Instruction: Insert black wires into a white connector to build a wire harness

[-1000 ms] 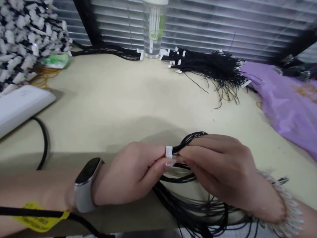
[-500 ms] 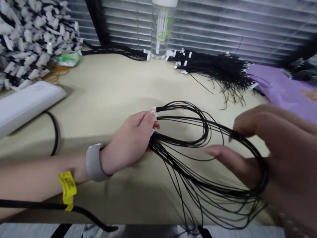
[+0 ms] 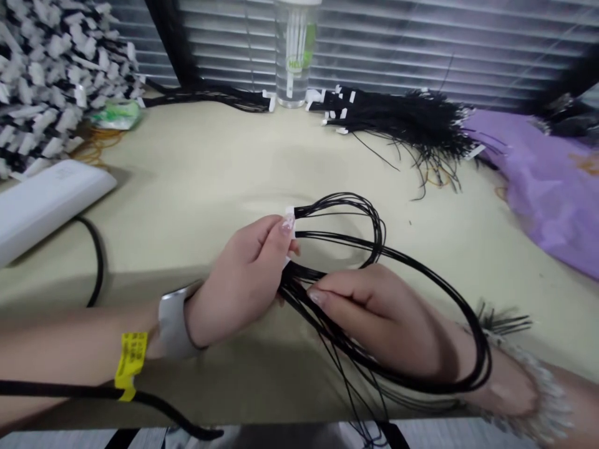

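Near the middle, my left hand (image 3: 246, 271) is closed on a bundle of thin black wires (image 3: 430, 268) by its white end pieces (image 3: 289, 218). The wires loop out to the right in a small and a large loop. My right hand (image 3: 379, 312) reaches through the large loop, thumb and fingers pinched on the strands just right of my left hand. The large loop hangs around my right wrist. Loose wire ends dangle at the table's front edge, and others stick out beyond the right wrist.
Black wires with white ends are heaped at the back left (image 3: 51, 75). A white device (image 3: 51, 202) lies at left. A clear bottle (image 3: 294, 56), more wire bundles (image 3: 397, 118) and a purple bag (image 3: 538, 181) line the back. A yellow-tagged black cable (image 3: 168, 411) crosses the front left.
My right hand has moved left from the loop's right side and closed on the strands near my left hand. The small loop looks narrower. My left hand keeps its hold.
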A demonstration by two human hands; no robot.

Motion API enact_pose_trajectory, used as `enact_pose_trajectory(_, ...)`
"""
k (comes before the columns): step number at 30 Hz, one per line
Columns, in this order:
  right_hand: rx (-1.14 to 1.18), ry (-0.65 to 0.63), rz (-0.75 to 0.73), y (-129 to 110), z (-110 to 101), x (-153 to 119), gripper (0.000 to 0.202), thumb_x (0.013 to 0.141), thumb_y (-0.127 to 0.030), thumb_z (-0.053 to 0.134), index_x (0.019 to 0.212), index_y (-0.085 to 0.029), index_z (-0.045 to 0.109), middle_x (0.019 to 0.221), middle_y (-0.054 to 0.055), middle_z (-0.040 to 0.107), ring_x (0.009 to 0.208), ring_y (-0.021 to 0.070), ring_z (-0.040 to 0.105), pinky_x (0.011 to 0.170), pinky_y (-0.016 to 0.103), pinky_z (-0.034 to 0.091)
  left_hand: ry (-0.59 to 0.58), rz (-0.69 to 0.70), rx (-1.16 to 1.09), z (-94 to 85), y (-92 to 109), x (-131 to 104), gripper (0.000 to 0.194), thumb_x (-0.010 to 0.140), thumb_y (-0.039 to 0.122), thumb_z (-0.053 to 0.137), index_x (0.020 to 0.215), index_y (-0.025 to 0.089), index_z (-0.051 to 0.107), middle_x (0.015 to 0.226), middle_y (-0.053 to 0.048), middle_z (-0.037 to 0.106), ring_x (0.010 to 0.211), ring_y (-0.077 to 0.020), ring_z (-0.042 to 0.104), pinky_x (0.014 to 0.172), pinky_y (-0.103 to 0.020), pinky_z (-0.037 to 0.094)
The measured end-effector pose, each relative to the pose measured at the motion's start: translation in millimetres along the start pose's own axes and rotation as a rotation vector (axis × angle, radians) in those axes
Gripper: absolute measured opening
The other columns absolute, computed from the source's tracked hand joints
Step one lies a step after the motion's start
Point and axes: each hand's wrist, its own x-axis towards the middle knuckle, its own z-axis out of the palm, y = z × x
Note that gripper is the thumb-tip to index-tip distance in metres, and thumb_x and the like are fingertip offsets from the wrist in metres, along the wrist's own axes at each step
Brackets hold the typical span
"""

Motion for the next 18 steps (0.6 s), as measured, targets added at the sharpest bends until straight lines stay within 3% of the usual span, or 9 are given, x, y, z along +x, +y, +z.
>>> enact_pose_trajectory(5,-0.035,0.037,0.021,1.6,5.4,0.3,0.034,0.09,-0.026,0.041,0.059,-0.013,0.04,0.053,-0.004,0.037,0.05,0.0038,0.031,0.045,0.018,0.022,-0.006,0.066,0.044,0.0,0.8,-0.8,0.037,0.094,0.037,0.033,0.065,0.017,0.044,0.058,0.003,0.047,0.051,-0.0074,0.043,0.047,-0.018,0.035)
enact_pose_trajectory(10,-0.127,0.059,0.0,4.1,6.3,-3.7,0.029,0.088,-0.02,0.04,0.06,-0.014,0.036,0.055,-0.004,0.033,0.051,0.004,0.029,0.046,0.02,0.021,-0.023,0.033,0.061,-0.7,2.7,-1.3,0.039,0.094,0.042,0.032,0.066,0.017,0.045,0.059,0.003,0.047,0.051,-0.0089,0.042,0.047,-0.02,0.033)
enact_pose_trajectory(18,-0.34,0.148,-0.223,6.1,8.2,-5.9,0.02,0.085,-0.012,0.042,0.066,-0.014,0.047,0.058,-0.004,0.045,0.052,0.0037,0.036,0.051,0.019,0.025,-0.048,0.096,0.119,-1.6,4.8,0.5,0.039,0.094,0.039,0.031,0.066,0.017,0.046,0.061,0.002,0.05,0.057,-0.0106,0.045,0.054,-0.022,0.035)
